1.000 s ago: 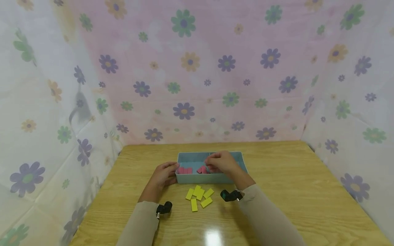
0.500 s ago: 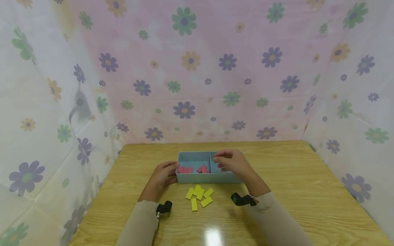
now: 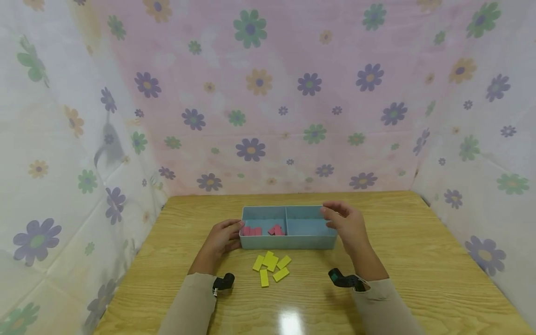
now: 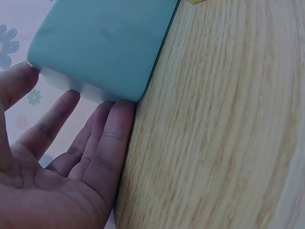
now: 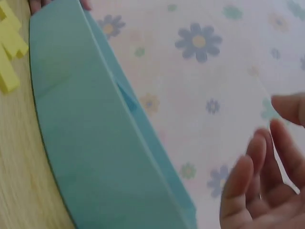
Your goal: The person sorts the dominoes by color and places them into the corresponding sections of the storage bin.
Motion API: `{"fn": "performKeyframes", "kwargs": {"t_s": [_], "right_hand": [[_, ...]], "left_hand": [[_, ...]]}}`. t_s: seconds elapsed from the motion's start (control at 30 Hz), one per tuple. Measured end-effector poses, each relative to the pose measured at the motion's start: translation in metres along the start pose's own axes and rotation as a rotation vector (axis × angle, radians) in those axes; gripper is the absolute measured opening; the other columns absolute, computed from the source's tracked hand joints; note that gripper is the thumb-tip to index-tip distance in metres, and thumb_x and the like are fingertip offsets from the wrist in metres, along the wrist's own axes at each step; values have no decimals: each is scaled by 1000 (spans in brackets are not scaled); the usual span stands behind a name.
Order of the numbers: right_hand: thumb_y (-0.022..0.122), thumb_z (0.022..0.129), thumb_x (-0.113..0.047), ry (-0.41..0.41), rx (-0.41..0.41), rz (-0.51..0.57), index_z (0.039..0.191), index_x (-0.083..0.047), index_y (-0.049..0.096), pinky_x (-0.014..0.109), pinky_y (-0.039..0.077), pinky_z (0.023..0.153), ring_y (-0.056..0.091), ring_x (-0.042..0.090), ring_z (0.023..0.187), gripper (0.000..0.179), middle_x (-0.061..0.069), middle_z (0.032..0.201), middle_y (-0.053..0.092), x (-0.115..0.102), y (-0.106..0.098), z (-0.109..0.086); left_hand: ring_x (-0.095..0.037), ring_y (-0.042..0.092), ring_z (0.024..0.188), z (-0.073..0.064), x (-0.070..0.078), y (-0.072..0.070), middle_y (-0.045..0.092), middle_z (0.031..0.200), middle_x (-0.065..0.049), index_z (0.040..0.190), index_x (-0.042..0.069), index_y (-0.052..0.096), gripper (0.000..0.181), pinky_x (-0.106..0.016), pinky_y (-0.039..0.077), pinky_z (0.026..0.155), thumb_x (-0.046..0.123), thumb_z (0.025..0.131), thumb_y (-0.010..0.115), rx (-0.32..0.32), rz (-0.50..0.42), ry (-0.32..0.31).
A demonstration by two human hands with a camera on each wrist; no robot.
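Note:
A light blue two-compartment box [image 3: 289, 242] stands on the table in the head view. At its left end, my left hand [image 3: 219, 238] touches the wall with extended fingertips; the left wrist view shows them against the end of the box [image 4: 105, 43]. Over the box's right end, my right hand [image 3: 349, 228] has loosely bent fingers and nothing between them, as the right wrist view also shows. Small pink rectangular blocks [image 3: 252, 231] lie along the front of the left compartment, with more pink blocks [image 3: 277, 230] near the divider [image 3: 286, 221].
Several flat yellow rectangular blocks [image 3: 264, 278] lie in a loose cluster on the wooden table [image 3: 402, 251], in front of the box. Flower-patterned cloth [image 3: 284, 93] hangs behind the table and on both sides.
My right hand has moved rightward from above the left compartment, past the divider, to the box's right end. My left hand, the box and the yellow blocks have stayed put.

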State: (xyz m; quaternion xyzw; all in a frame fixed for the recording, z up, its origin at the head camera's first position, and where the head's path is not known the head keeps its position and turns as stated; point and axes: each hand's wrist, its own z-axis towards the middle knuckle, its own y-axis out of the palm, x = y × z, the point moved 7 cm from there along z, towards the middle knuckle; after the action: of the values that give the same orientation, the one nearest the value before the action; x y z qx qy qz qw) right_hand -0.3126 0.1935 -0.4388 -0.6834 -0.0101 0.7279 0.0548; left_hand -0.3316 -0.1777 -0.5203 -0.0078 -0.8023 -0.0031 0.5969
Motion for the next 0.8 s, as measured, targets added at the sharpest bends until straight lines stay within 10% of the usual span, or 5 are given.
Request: {"fn": "performKeyframes", "kwargs": {"t_s": [0.2,0.4,0.8], "right_hand": [[74,97,-41,65,136,44,134,-19,65,30,56,93,59,14,120,45,-2,134,62,24,-25,4],[60,106,-38,187,46,195,159,-15,40,46,36,123,35,28,151,61,8,166,34,52,-22,8],[52,109,-43,237,-73,75,162,-14,36,49,42,118,42,35,149,63,13,167,34,69,-13,12]], "left_hand": [[-29,67,117,1,0,0,66,135,-15,138,11,64,45,-41,63,88,36,100,70,-2,-1,6],[-29,68,116,2,-1,1,67,134,-15,137,11,65,48,-41,63,88,37,98,73,-11,-6,12],[-29,67,116,4,-2,-1,65,136,-16,139,10,63,49,-41,63,87,37,99,72,-11,-7,11]]}}
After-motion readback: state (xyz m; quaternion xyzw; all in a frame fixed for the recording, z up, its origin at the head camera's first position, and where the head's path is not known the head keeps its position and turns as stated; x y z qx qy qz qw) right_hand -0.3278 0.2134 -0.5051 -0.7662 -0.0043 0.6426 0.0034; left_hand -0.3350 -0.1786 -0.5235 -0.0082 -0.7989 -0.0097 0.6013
